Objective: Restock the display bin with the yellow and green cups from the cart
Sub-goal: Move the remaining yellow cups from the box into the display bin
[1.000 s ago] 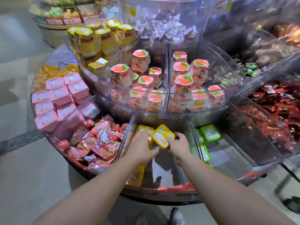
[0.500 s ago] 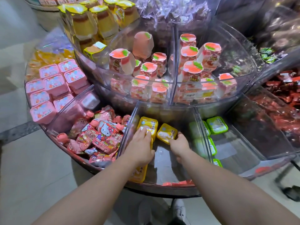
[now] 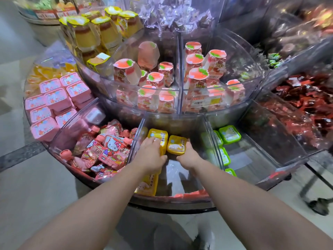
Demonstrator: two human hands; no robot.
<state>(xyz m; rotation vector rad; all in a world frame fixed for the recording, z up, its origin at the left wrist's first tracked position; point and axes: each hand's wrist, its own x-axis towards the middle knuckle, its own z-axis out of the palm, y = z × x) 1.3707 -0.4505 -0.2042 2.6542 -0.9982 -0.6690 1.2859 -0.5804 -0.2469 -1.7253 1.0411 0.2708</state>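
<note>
Head view, the only one. Both hands are down in the middle wedge of the clear display bin (image 3: 207, 121).

Left hand (image 3: 150, 156): fingers curled over the near end of a yellow cup (image 3: 156, 137), gripping it from above. Cup lies directly ahead of the hand, long axis running away from the person toward the bin's inner wall.

Right hand (image 3: 188, 156): thumb under the near edge and fingers wrapped round the right side of a second yellow cup (image 3: 176, 145), so it has hold of it. That cup sits just ahead and slightly left of the hand, touching the first cup side by side. Lid up, slightly tilted.

Key relation: both cups sit at the far end of the wedge and each hand is right behind its own cup, so the next move looks like a release and straight pull-back, no crossover. Bin floor nearer than the hands is bare apart from another yellow cup (image 3: 146, 183) below the left wrist against the left divider.

Green cups (image 3: 229, 135) are in the next wedge, right of the right hand, nearer that hand; several lie along the divider.

Surroundings: pink pouches (image 3: 110, 150) in the wedge left of the left hand, peach-lidded cups (image 3: 155, 80) in the upper tier beyond. Pale floor below; a metal frame (image 3: 315, 181) far right, possibly the cart, can't confirm.
</note>
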